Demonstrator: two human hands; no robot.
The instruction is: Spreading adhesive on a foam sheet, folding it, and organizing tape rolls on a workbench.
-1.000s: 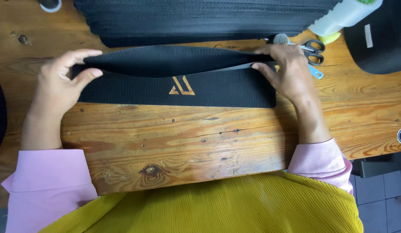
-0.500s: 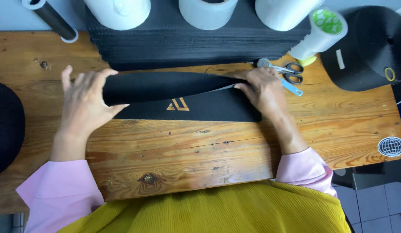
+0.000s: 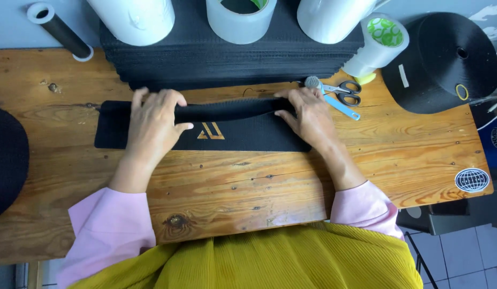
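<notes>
2 hands work 1 long black strip (image 3: 248, 134) that lies flat across the middle of the wooden desk (image 3: 259, 187), its gold emblem (image 3: 211, 131) facing up between my wrists. My left hand (image 3: 154, 120) rests palm down on the strip toward its left end, fingers curled over the raised far edge and gripping the fold; a short length of strip shows beyond it to the left. My right hand (image 3: 307, 115) presses the right part in the same way, fingers bent over the turned-up edge, thumb on the flat face. Between the hands the far edge stands up as a rounded roll rather than a flat crease. Risks, as I judge them: the roll may spring open if either hand eases its hold, since the material looks stiff; uneven pressure from the 2 hands may skew the fold so that it runs crooked against the emblem. Scissors (image 3: 342, 91) lie just beside my right hand, touching or nearly touching the fingertips, and a sideways slide of that hand could knock them or catch a finger on the blades. Behind the strip, a stack of black sheets (image 3: 232, 64) carries 3 white rolls (image 3: 240, 18); a push forward could nudge the stack. 1 large black spool (image 3: 446, 59) sits at the right, well apart.
</notes>
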